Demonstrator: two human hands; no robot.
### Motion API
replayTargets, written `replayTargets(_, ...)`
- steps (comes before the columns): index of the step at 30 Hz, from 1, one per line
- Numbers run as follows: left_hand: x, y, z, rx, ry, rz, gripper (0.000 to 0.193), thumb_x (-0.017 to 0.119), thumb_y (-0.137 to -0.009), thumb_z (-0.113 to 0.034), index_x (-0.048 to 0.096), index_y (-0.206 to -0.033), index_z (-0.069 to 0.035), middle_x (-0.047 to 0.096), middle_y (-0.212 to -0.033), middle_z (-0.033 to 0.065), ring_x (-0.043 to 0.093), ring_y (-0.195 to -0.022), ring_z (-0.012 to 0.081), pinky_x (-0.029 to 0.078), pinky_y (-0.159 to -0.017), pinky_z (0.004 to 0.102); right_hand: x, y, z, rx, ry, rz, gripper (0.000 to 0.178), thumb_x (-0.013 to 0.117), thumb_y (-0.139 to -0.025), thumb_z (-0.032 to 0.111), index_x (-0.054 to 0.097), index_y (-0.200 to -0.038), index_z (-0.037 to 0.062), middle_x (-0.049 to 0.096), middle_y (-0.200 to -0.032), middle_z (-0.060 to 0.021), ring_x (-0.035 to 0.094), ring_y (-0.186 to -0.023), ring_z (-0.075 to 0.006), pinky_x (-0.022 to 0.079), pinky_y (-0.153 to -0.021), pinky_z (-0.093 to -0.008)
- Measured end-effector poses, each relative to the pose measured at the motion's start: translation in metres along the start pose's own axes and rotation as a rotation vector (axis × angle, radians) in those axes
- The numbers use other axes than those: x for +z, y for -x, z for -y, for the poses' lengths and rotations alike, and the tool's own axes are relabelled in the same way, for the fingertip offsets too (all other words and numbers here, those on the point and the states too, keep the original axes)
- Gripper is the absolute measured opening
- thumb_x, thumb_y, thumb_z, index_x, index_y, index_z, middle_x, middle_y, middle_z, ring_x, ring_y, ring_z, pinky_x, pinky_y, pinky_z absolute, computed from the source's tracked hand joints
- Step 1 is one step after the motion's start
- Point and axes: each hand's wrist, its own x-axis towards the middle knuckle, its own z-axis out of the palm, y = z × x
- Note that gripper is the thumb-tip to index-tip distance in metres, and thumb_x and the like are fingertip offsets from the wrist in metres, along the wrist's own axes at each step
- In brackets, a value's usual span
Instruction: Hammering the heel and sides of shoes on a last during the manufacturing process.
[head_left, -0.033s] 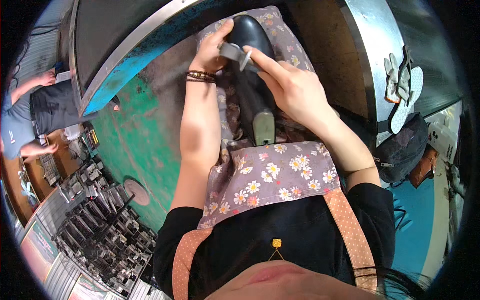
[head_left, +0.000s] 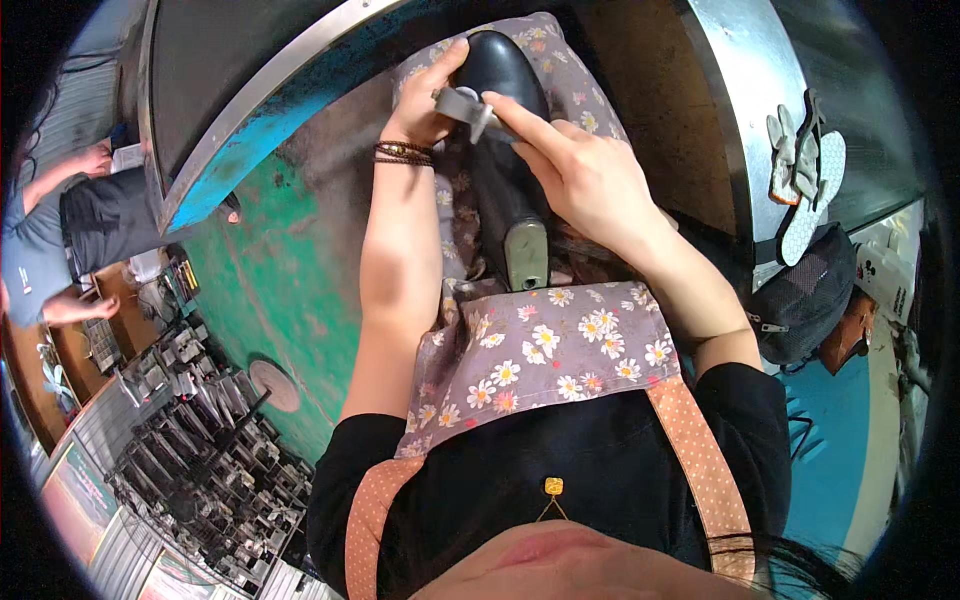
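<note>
A glossy black shoe (head_left: pixel 498 65) lies over my lap on the flowered apron (head_left: pixel 560 345), toe away from me. A greenish shoe last (head_left: pixel 527 262) shows at its heel end. My left hand (head_left: pixel 418 105) is closed round the shoe's left side, thumb along the toe. Across the top of the shoe stands a dark strap (head_left: pixel 458 104) with a pale, buckle-like piece (head_left: pixel 482 122). The index finger of my right hand (head_left: pixel 590 180) touches that piece, thumb bent beneath. Its other fingers are curled, and what lies between finger and thumb is partly hidden.
A metal-edged bench (head_left: pixel 735 110) curves round on the right, with gloves (head_left: pixel 795 155) and pale insoles (head_left: pixel 812 215) on it. Beside it hangs a black bag (head_left: pixel 810 295). To the left, a co-worker (head_left: pixel 100 215) is near a rack of metal parts (head_left: pixel 200 450).
The strap and its pale piece have shifted slightly left, and my right fingertip has moved a little with them. My left hand stays put. The co-worker's hands have moved slightly.
</note>
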Motion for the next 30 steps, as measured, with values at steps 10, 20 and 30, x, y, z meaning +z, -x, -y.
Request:
replayTargets(10,0.014,0.004,-0.003,0.082,-0.028,0.005,0.034,0.057,-0.095,-0.035,0.064,-0.11,-0.005,0.069,-0.103,0.0073,0.065,-0.093,0.0184,0.051,-0.087,0.0347,0.01,0.005,-0.026,-0.024,-0.118,-0.205,0.048,0.059,-0.091,0.018,0.047,-0.137,0.0249,0.064,-0.077,-0.0159,0.063,-0.065,-0.0361,0.05,-0.056,-0.0442)
replayTargets(20,0.022,0.003,0.001,0.052,-0.043,-0.035,0.031,0.057,-0.094,-0.031,0.065,-0.109,-0.005,0.069,-0.103,0.007,0.067,-0.091,0.0179,0.054,-0.084,0.0346,0.009,0.017,-0.038,-0.008,-0.112,-0.257,0.025,0.062,-0.089,0.009,0.063,-0.114,0.0059,0.063,-0.073,-0.0146,0.064,-0.062,-0.0322,0.051,-0.055,-0.0365)
replayTargets(30,0.024,0.003,0.003,0.032,-0.17,-0.049,0.038,0.07,-0.086,-0.036,0.065,-0.106,-0.004,0.068,-0.098,0.005,0.065,-0.087,0.0137,0.052,-0.079,0.0284,0.009,0.027,-0.039,0.042,-0.235,-0.315,0.035,0.064,-0.087,0.012,0.059,-0.122,0.0092,0.067,-0.091,-0.0184,0.065,-0.077,-0.037,0.053,-0.065,-0.041)
